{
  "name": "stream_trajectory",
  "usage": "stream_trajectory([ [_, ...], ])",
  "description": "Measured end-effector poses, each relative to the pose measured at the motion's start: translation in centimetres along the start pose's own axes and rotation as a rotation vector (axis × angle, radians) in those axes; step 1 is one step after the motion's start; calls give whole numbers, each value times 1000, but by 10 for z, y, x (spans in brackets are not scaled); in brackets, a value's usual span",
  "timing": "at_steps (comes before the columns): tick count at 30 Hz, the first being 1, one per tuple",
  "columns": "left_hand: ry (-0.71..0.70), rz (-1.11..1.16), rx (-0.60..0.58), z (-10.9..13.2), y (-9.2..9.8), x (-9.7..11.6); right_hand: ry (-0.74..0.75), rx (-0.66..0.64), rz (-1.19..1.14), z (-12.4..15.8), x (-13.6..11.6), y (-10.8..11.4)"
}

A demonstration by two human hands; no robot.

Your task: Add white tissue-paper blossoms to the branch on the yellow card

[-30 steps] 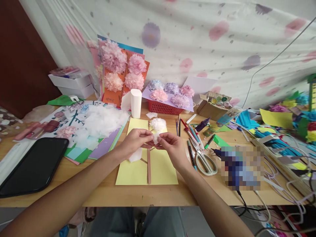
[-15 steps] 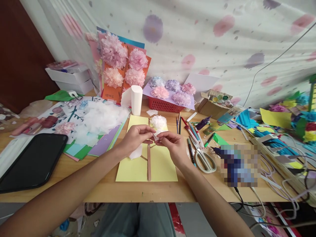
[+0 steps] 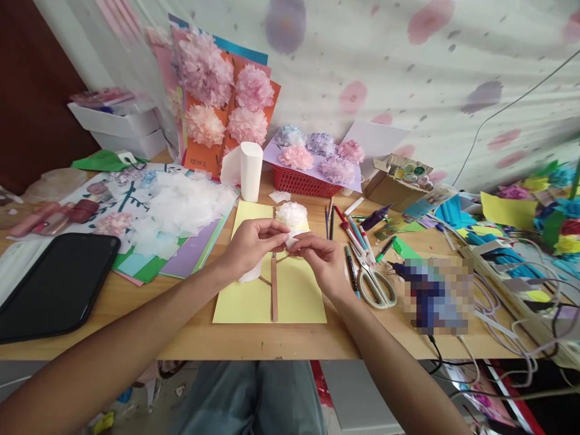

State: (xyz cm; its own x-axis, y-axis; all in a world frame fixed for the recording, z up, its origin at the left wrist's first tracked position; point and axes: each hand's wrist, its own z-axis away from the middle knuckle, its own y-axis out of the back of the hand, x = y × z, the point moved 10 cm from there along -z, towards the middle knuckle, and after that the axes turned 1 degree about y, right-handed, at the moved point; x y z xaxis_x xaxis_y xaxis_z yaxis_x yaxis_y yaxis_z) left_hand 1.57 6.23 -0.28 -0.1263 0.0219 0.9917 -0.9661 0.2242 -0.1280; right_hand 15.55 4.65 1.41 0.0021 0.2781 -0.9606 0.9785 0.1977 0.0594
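My left hand (image 3: 249, 248) and my right hand (image 3: 324, 260) meet above a yellow sheet of paper (image 3: 299, 302). Their fingertips pinch a small piece of white tissue paper (image 3: 295, 235) between them. A brown craft stick (image 3: 274, 296) lies upright down the middle of the sheet, with thin brown branch lines beside it. Just beyond my fingers, a fluffy white paper flower (image 3: 291, 214) sits on the upper part of the sheet. Another white tissue piece (image 3: 251, 273) rests on the sheet, partly hidden by my left hand.
Scissors (image 3: 377, 286), markers (image 3: 351, 272) and a blurred-out object (image 3: 437, 296) with cords lie to the right. On the left are a black tablet (image 3: 63, 284) and a white tissue pile (image 3: 185, 202). A white roll (image 3: 251, 172) and a red basket (image 3: 303, 181) stand behind.
The view has tilted down a little, so the background sits higher. My fingertips have shifted slightly around the white tissue piece, showing more of it. The flower and sheet stay put.
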Motion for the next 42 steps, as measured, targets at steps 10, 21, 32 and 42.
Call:
stream_trajectory([
  [10,-100,-209,-12,1,1,10,-287,-60,-106,-6,26,-1],
  [21,49,-13,-55,3,-9,-8,-280,34,-216,-5,28,3],
  [32,78,-10,-34,4,-8,-5,-311,-29,-195,-2,23,-8],
  [42,110,16,-70,5,-11,-8,-345,-77,-160,-1,22,-6],
])
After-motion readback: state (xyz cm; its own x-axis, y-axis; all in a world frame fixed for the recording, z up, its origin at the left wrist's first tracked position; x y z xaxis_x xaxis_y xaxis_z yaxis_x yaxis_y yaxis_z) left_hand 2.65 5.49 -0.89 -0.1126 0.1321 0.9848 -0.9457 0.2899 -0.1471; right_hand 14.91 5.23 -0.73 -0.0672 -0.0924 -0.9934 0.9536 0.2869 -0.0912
